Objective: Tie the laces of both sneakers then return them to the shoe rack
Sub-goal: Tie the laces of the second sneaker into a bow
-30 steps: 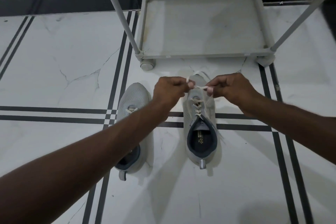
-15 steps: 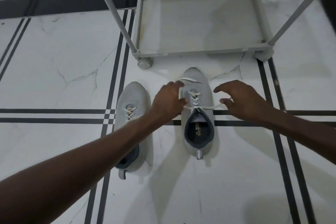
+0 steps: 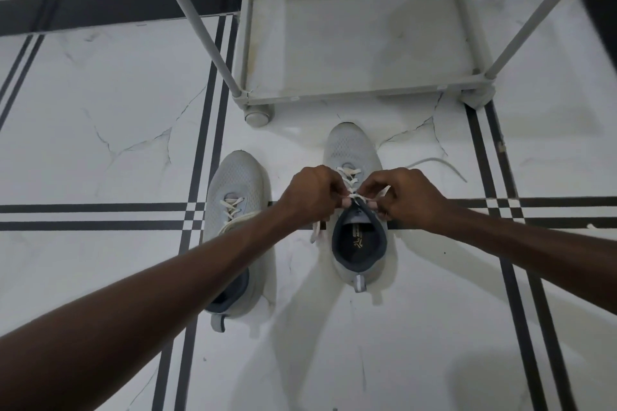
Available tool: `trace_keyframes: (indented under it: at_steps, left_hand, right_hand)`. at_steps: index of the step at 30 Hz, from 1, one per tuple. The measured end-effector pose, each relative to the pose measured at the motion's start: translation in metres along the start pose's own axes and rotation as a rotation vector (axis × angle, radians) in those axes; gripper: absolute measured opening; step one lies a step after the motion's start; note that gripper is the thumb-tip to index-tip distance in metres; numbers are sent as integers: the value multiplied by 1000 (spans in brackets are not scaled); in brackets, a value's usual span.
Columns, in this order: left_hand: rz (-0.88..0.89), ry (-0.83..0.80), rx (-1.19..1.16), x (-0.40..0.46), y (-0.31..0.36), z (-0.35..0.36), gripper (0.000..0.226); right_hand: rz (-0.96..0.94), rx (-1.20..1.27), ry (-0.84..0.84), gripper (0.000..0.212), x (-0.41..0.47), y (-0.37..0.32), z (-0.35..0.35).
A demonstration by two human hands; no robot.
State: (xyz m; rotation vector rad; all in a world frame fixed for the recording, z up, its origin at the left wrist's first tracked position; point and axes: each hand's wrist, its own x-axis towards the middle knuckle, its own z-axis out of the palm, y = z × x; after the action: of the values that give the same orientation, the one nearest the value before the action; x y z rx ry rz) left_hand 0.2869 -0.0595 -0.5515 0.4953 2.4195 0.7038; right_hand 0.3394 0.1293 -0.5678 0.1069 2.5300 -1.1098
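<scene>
Two light grey sneakers stand on the floor, toes pointing toward the shoe rack (image 3: pixel 360 95). My left hand (image 3: pixel 312 195) and my right hand (image 3: pixel 405 198) meet over the tongue of the right sneaker (image 3: pixel 354 148), each pinching part of its white lace (image 3: pixel 356 200). One lace end trails right across the floor (image 3: pixel 437 162), another hangs beside the shoe's left side. The left sneaker (image 3: pixel 238 183) lies under my left forearm, its laces loose and its heel partly hidden.
The grey shoe rack has slanted poles (image 3: pixel 197 27) and a caster wheel (image 3: pixel 257 117) at its near left corner. Its bottom shelf holds nothing. The floor is white marble tile with black stripe lines (image 3: pixel 100 217) crossing under the sneakers.
Both hands had let the lace go and spread open half a second ago. They have come back together over the right sneaker's tongue and pinch the lace again. One end has flung out to the right.
</scene>
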Motion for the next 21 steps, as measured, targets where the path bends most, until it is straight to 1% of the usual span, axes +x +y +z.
trace_keyframes:
  at_steps: [3,6,8,12,14,16,18,20,21]
  left_hand:
    - [56,-41,101,2,1,-7,17]
    - [116,22,237,6,2,-4,10]
    - [132,40,272,6,-5,-1,8]
    - [111,8,293,-6,-26,8,9]
    - [106,6,311,-12,-30,11,9]
    - [92,-6,298,-11,-30,11,10]
    - [68,-56,253,-9,-30,4,9]
    - [22,-141,110,-8,-35,-5,2]
    - [2,-185,22,-9,-39,-11,3]
  right_hand:
    - [-58,-61,-23,17,2,4,1]
    - [-185,-195,24,12,5,4,-4]
    - [-261,-312,53,10,5,10,-9]
    - [-216,-399,70,20,-3,29,0]
    - [-177,-400,43,20,-3,31,4]
    - [-149,-382,21,17,0,31,3]
    - [-135,-353,19,16,1,31,0]
    - [-132,-361,4,10,-1,30,-6]
    - [-132,-380,-12,7,-2,29,-11]
